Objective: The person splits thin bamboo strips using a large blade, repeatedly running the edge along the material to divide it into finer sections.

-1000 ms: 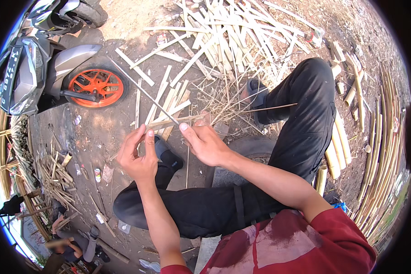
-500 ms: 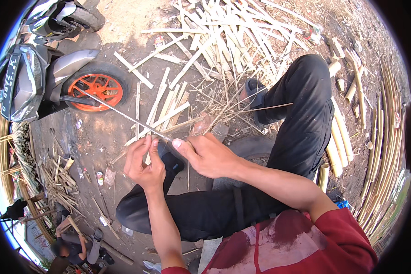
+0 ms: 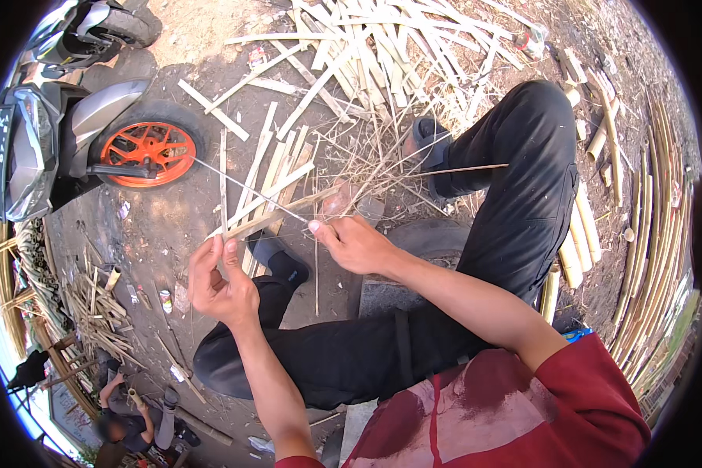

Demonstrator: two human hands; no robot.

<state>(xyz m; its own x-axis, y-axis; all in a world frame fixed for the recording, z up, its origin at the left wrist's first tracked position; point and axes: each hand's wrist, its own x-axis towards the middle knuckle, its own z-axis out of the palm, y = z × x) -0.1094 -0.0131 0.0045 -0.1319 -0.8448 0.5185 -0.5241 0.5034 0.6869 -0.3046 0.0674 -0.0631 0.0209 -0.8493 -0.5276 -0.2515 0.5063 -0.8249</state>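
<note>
Around: grey motorbike with an orange wheel (image 3: 111,107); heap of flat, pale bamboo strips (image 3: 376,70).
Long, thin grey stick (image 3: 246,189): in right hand (image 3: 355,244), fingers clenched on its end; crosses in front of loose strips (image 3: 296,175).
Left hand (image 3: 225,282): fingers bent, can't tell their hold.
Ground (image 3: 156,214): brown dirt, outdoors.

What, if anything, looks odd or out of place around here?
The red shirt has big dark blotches, perhaps stains or a worn print. A small can looks like litter on the dirt ground. The pale strips lie crisscrossed in a messy heap, though that may be normal here.
</note>
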